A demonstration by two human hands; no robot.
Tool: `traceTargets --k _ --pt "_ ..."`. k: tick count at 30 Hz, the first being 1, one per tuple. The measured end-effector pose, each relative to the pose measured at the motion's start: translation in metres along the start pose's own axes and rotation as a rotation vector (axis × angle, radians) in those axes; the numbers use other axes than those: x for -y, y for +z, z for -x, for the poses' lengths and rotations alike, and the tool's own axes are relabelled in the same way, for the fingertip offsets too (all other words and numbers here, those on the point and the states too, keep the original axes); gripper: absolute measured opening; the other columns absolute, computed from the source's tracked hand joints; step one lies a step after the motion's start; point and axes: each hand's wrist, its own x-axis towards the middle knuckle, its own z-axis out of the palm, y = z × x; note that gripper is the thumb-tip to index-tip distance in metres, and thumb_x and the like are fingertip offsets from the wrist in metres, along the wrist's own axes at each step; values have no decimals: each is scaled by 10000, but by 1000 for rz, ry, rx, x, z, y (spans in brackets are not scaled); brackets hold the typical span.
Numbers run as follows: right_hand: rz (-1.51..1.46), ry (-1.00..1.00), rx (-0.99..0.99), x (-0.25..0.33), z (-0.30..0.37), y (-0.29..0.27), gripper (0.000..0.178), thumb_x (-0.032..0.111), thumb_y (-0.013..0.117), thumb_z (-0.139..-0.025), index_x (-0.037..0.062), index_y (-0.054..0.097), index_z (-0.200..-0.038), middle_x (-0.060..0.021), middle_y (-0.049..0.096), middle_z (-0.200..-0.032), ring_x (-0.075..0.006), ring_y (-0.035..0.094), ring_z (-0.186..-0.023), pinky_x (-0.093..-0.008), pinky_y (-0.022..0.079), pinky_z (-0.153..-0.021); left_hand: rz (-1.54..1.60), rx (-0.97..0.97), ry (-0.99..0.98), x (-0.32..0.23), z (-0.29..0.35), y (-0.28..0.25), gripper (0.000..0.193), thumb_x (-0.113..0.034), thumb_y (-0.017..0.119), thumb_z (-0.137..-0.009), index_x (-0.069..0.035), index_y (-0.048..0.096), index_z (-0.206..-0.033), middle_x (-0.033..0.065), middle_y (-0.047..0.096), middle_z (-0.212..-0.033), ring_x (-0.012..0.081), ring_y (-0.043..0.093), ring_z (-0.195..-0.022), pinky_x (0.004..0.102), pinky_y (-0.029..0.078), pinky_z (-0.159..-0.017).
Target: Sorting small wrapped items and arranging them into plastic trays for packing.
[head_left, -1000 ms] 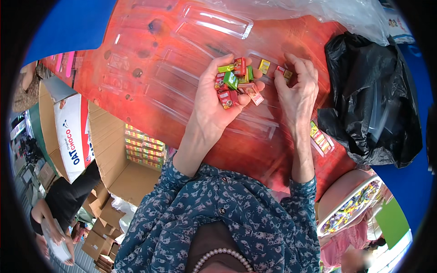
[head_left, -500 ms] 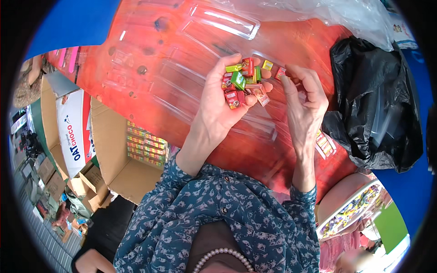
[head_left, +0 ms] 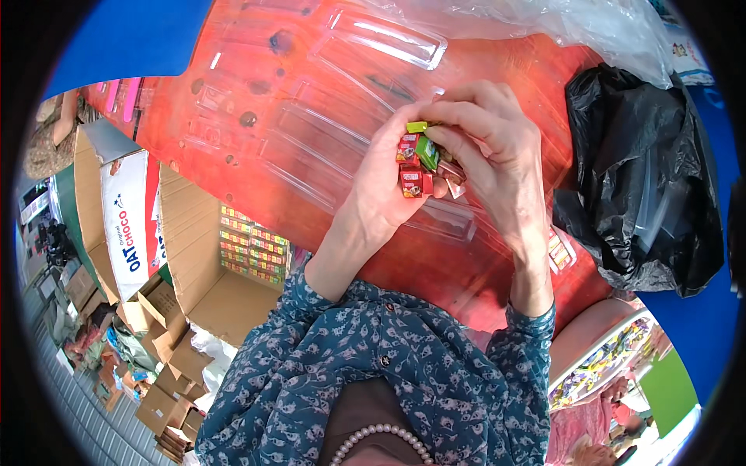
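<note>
Cupped over the red table, my left hand [head_left: 378, 182] holds several tiny candy boxes [head_left: 416, 183], mostly red with some green and yellow. A green box [head_left: 427, 152] stands out among them. My right hand [head_left: 493, 151] bends over the same pile, its thumb and fingers closed at the boxes. Part of the pile is hidden by the right fingers, and what they pinch cannot be made out. Clear plastic trays [head_left: 307, 175] lie on the table beyond and beside my hands.
A black plastic bag [head_left: 641, 186] lies at the right, with clear plastic film [head_left: 536, 23] behind it. An open cardboard box [head_left: 198, 256] at the left contains packed rows of small boxes [head_left: 252, 248]. A round tub [head_left: 598, 342] of wrapped sweets stands at lower right.
My right hand has moved left from beside the pile onto it. The small boxes on the pile's right side are now covered by its fingers.
</note>
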Motion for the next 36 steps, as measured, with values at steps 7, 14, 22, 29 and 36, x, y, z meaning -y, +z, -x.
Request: traceTargets --k 7,14,22,29,36 --pt "45 -108 25 -5 -7 4 170 20 611 -780 33 599 -949 -99 581 -855 -284 547 -841 -361 471 -719 44 92 -10 -1 2 0 337 -383 464 -947 -79 597 -1009 64 657 -809 196 635 -599 272 435 -372" --pt "-23 418 -267 -43 22 -25 103 51 566 -890 -32 612 -928 -86 626 -735 -110 545 -660 -253 452 -617 -41 71 -52 -17 4 -5 442 -402 478 -923 5 592 -1049 184 669 -857 287 679 -681 247 490 -400" --pt "93 419 -276 -32 20 11 81 25 591 -851 -34 596 -907 -195 639 -778 -271 657 -693 -337 498 -639 -15 33 -23 -25 11 -8 427 -370 490 -920 15 575 -1085 186 662 -861 298 674 -702 263 504 -428" --pt "273 223 -272 -40 25 21 78 -27 619 -790 -8 567 -844 -187 568 -808 -369 585 -715 -413 467 -618 26 49 -36 -22 8 -10 426 -369 479 -925 16 578 -1078 185 661 -868 303 670 -704 261 494 -424" --pt "316 205 -255 -45 34 21 100 -33 634 -779 -2 577 -854 -168 565 -789 -344 583 -703 -386 471 -613 19 27 -43 -20 7 -10 426 -375 484 -921 8 585 -1077 188 659 -873 299 664 -694 247 481 -425"
